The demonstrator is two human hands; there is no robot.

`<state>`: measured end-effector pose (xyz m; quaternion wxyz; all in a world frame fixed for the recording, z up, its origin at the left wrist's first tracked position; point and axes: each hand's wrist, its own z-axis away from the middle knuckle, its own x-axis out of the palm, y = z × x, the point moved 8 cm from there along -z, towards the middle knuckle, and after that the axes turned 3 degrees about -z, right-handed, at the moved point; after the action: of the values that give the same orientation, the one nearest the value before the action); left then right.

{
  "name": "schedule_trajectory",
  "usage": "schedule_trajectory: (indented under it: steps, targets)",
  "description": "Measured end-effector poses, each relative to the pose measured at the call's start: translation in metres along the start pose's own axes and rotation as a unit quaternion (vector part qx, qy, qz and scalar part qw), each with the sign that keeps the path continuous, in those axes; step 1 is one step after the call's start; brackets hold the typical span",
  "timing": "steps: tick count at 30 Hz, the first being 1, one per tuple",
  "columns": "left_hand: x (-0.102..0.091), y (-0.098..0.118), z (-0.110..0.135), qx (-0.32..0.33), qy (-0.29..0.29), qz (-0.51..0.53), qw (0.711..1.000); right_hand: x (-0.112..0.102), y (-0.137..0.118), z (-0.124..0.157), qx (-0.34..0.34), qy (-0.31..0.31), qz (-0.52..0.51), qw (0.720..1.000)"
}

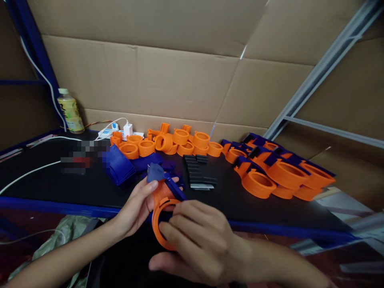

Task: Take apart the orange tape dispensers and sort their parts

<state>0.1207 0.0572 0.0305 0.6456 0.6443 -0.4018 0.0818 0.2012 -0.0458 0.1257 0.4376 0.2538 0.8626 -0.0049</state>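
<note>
An orange and blue packing-tape dispenser (155, 224) is held in front of me, over the table's front edge. My left hand (138, 207) is closed around its upper body, with the thumb near a blue piece at the top. My right hand (204, 242) curls its fingers into and over the orange ring, its thumb sticking out below. The right fingertips are partly hidden by the ring. Behind my hands lie flat blue plastic pieces (119, 166). A group of black strips (196, 172) sits just right of them.
Loose orange rings (181, 137) are piled along the back. Stacked orange and blue dispensers (286, 174) stand at the right. A drink bottle (71, 112), a power strip (105, 133) with a white charger (127, 129), and cables occupy the left. A cardboard wall (150, 76) rises behind the black table (45, 180).
</note>
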Motion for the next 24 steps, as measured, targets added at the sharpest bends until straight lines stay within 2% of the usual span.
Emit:
schedule_trajectory:
  steps: [3,5,6,13,19,24]
  targets:
    - [-0.003,0.002,0.000,0.010,0.020,-0.010,1.000,-0.010,0.034,-0.001,0.131,0.062,0.018,0.989]
    - [-0.006,0.001,0.000,0.019,0.027,-0.024,0.999,-0.004,0.051,0.003,0.203,0.054,0.029,0.977]
    - [-0.008,0.000,0.000,0.021,0.030,-0.028,0.999,0.001,0.054,0.005,0.217,0.043,0.034,0.975]
    - [-0.012,-0.001,-0.001,0.010,0.071,-0.052,0.996,0.031,0.047,0.016,0.187,0.001,0.085,0.979]
    - [0.000,-0.004,0.000,-0.017,0.062,-0.080,0.995,0.027,0.048,0.024,0.194,0.006,0.063,0.979]
    - [0.000,-0.005,0.002,-0.014,0.059,-0.078,0.995,0.024,0.043,0.020,0.191,-0.004,0.072,0.979]
